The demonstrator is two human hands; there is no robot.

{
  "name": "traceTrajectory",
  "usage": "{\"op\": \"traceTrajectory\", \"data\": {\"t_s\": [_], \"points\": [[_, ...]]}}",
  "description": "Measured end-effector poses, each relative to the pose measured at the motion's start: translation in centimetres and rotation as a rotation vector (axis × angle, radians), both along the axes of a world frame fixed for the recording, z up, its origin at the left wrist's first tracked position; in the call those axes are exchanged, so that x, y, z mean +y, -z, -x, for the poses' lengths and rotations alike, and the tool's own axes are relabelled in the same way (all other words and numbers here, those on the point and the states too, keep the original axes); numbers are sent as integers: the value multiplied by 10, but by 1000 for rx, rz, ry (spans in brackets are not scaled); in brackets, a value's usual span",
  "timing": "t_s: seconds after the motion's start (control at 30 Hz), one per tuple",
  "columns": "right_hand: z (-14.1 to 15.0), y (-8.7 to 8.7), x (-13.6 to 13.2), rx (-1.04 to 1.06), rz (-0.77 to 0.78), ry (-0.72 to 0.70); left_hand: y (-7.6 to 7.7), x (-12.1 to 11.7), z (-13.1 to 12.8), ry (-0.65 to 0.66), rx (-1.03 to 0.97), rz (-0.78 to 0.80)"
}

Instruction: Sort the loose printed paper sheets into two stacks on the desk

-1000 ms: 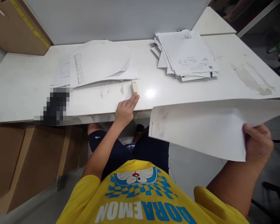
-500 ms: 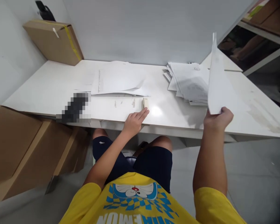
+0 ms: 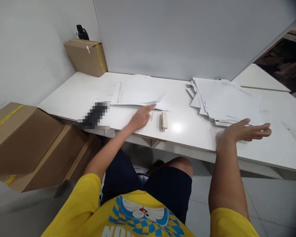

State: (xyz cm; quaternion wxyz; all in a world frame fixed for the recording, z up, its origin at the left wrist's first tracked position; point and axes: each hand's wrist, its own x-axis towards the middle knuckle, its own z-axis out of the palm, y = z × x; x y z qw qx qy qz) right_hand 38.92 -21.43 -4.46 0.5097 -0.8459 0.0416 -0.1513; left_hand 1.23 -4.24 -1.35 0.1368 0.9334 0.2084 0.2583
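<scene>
I sit at a white desk. My right hand lies open, fingers stretched flat, at the near edge of a messy stack of white papers on the right. My left hand is open and reaches forward over the desk, its fingertips close to the near edge of a second, flatter pile of sheets. A cream stapler lies on the desk just right of my left hand, not touched.
A blurred dark object sits near the desk's front left edge. A taped cardboard box stands at the back left corner against the wall. Large cardboard boxes stand on the floor to my left. A grey partition backs the desk.
My right hand has laid its sheet on the right stack and now rests open there. My left hand has left the desk edge and moved forward toward the left pile.
</scene>
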Motion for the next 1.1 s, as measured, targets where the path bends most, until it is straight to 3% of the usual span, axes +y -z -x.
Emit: {"op": "traceTrajectory", "data": {"t_s": [0.13, 0.23, 0.3, 0.43, 0.6, 0.7, 0.83, 0.93, 1.03, 1.1], "points": [[5, 0, 0, -58, 6, -14, -6, 70, 7, -224, 129, -47], [13, -5, -1, -160, 39, -32, 0, 85, 7, -201, 176, -68], [21, -10, 2, -282, 68, -130, 3, 84, 7, -158, 151, -94], [45, -16, 29, -497, 92, -593, 2, 81, 9, -151, 82, -25], [89, -25, 98, -233, 109, -1291, -1, 82, 16, -156, -145, 297], [114, -36, 131, -421, 192, -1505, 1, 86, 19, -205, -332, 462], [133, -45, 155, -527, 160, -1571, 2, 92, 21, -292, -502, 437], [135, -38, 160, -515, 93, -1533, 0, 88, 22, -403, -608, 310], [129, -29, 156, -524, 121, -1523, -8, 75, 21, -445, -771, 177], [127, -31, 150, -539, 111, -1530, -18, 59, 18, -511, -964, 174]]}}
